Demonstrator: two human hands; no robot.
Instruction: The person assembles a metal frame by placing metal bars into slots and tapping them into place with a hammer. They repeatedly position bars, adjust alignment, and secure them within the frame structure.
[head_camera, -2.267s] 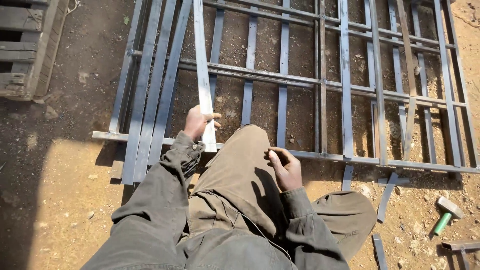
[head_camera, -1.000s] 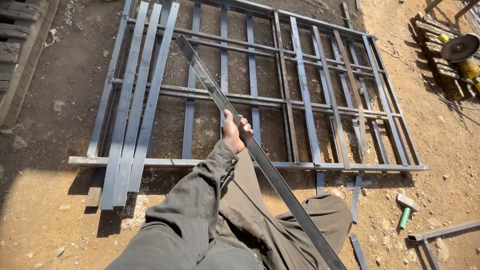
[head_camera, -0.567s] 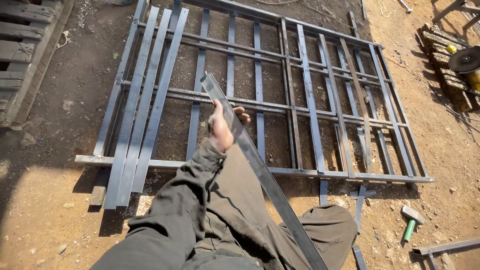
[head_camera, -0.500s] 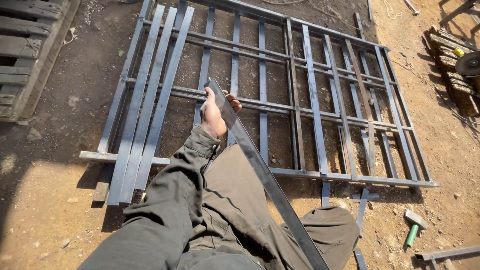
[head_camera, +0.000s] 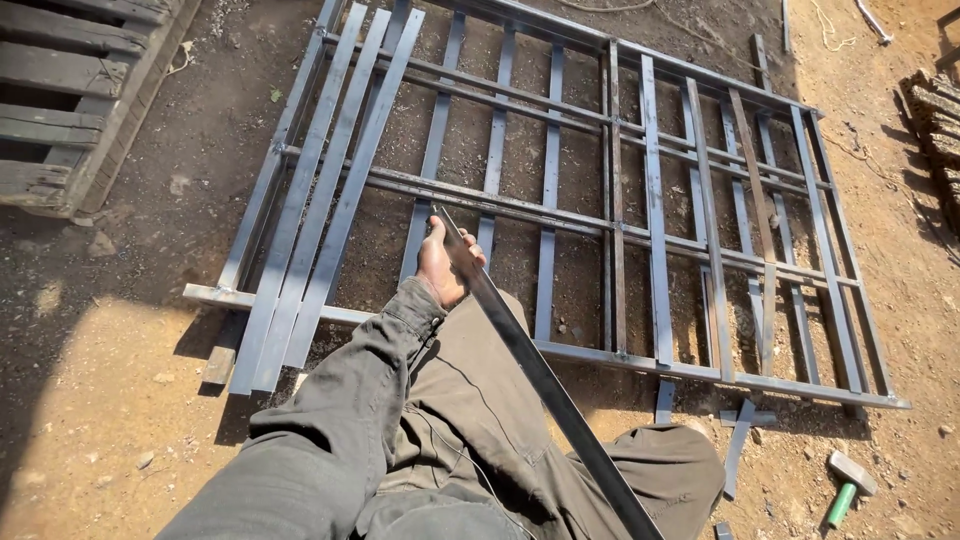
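My left hand (head_camera: 443, 264) grips the far end of a long flat steel bar (head_camera: 540, 378) that runs diagonally back over my knee toward the lower right edge of the view. The hand hovers over the near rail of a large welded steel grille frame (head_camera: 660, 215) lying flat on the dirt. My olive sleeve and trouser leg fill the lower middle. My right hand is out of view.
Three loose flat bars (head_camera: 320, 200) lie along the frame's left side. A wooden pallet (head_camera: 70, 100) sits at the top left. A green-handled hammer (head_camera: 848, 486) and short steel offcuts (head_camera: 738, 440) lie on the dirt at the lower right. Stacked timber (head_camera: 940, 110) is at the right edge.
My left hand has lifted the flat bar off the frame and drawn it back toward me, so less of it reaches over the frame. My right hand has left the view.
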